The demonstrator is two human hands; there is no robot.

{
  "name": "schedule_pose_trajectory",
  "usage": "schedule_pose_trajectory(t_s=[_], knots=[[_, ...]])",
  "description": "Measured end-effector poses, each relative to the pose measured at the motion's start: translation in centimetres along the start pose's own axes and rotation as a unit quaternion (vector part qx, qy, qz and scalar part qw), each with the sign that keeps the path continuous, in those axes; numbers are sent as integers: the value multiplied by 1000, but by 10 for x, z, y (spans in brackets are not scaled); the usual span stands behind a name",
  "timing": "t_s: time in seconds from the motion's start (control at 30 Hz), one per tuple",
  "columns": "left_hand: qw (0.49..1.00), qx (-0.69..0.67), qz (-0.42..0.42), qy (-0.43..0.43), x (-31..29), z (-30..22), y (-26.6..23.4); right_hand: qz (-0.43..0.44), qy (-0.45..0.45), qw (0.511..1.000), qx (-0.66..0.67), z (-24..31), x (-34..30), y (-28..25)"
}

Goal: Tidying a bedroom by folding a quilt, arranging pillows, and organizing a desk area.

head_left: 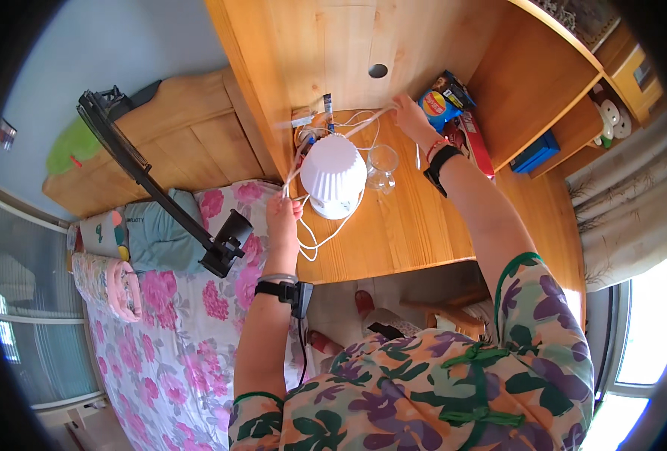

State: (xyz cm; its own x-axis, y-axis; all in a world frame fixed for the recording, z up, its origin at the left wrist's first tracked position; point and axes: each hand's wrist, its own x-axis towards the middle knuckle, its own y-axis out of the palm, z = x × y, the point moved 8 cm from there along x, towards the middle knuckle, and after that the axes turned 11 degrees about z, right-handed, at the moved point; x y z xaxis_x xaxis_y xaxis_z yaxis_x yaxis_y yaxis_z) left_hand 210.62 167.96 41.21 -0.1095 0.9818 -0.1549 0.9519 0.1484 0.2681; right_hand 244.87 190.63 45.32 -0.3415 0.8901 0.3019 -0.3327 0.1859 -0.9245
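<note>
On the wooden desk stands a small table lamp (333,167) with a white pleated shade and a pale base. A white power cord (371,122) runs behind the shade between my two hands. My left hand (282,218), at the desk's left edge beside the lamp, is closed on one part of the cord. Farther back on the right, my right hand (411,120) pinches another part, and a short length hangs below it. Loose loops of cord lie around the lamp base. A clear glass mug (382,167) stands just right of the lamp.
Snack packages (440,109) and a red box (475,143) sit at the desk's right side. Small items (315,124) crowd the back left corner. A black jointed arm (164,192) extends over the flowered bed (160,353). A wooden chair (454,316) stands below the desk's front edge.
</note>
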Motion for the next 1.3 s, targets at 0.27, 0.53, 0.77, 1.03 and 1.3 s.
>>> schedule_pose_trajectory(t_s=[0.27, 0.53, 0.77, 1.03, 1.3], knots=[[945, 325, 32, -36, -20, 72, -57, 332, -103, 842, -414, 18, -82, 73], [956, 252, 20, -146, -152, 122, -131, 248, 163, 923, 247, 107, -209, 8], [936, 63, -181, -295, -347, 171, -233, 436, 69, 770, 461, 297, -266, 86], [869, -73, -383, -305, -531, 212, -303, 524, -56, 743, 412, 429, -281, 145], [872, -53, -375, -309, -600, 238, -350, 595, -110, 726, 325, 500, -325, 198]])
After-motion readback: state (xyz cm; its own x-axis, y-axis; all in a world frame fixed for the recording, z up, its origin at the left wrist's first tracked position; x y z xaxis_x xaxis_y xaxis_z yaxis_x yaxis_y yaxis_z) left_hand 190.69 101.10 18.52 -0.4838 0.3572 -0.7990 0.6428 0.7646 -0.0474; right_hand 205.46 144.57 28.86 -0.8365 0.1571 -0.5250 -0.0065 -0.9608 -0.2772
